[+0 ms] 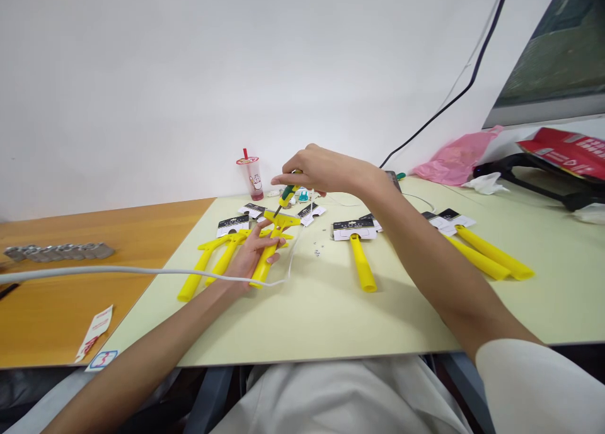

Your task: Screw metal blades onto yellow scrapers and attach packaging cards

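Observation:
My left hand [251,252] is wrapped round a yellow scraper [267,257], its wide head up and its hollow handle end toward me. Above it, my right hand [309,169] grips a green and yellow screwdriver [287,196], whose shaft points down at the scraper's head. Two more yellow tools [196,273] lie just left of my left hand, near a black and white card [232,225]. Several tiny metal screws [317,252] are scattered on the pale table right of the held scraper. Another yellow handle [363,264] with a card lies further right.
A lidded cup [251,177] stands by the wall. Two yellow handles [496,252] with cards lie at the right, before a pink bag [456,158] and a red package [564,152]. A white cable [155,270] crosses in front of my left forearm. Grey metal parts [61,252] sit far left.

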Demonstrator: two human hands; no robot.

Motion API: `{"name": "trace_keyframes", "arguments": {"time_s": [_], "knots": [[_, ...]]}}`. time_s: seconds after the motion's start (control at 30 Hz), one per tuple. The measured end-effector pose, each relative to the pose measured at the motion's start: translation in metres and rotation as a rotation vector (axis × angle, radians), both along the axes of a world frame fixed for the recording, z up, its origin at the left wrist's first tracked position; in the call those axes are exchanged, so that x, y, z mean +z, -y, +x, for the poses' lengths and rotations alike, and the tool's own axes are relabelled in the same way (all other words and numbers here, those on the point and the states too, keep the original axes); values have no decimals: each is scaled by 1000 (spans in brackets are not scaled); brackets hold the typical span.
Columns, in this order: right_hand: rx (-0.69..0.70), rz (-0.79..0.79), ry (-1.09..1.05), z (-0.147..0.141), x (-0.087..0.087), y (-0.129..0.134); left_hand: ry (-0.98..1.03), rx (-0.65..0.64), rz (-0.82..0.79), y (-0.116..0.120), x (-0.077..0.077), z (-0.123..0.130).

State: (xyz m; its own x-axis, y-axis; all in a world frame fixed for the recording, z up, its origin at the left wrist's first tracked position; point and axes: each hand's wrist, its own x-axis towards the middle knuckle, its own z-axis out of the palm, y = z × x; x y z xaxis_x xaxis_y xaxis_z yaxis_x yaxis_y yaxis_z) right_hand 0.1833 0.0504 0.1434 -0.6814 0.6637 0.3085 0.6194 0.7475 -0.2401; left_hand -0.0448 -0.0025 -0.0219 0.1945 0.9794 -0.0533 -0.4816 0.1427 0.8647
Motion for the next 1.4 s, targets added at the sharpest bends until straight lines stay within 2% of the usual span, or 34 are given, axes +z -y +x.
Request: {"name": "trace_keyframes", "arguments": {"time_s": [0.23, 0.4, 0.57, 1.07, 1.4], "knots": [[-60, 2, -7, -1, -4, -8, -10, 24, 4, 2, 2, 2], [31, 20, 80, 7, -5, -11, -15, 26, 12, 1, 0, 1], [60, 20, 96, 6, -4, -10, -13, 35, 17, 1, 1, 1], [-43, -15, 100, 5, -7, -17, -85, 35, 34, 1, 2, 4], [-84, -35, 133, 3, -3, -11, -135, 53, 80, 2, -2, 4]]}}
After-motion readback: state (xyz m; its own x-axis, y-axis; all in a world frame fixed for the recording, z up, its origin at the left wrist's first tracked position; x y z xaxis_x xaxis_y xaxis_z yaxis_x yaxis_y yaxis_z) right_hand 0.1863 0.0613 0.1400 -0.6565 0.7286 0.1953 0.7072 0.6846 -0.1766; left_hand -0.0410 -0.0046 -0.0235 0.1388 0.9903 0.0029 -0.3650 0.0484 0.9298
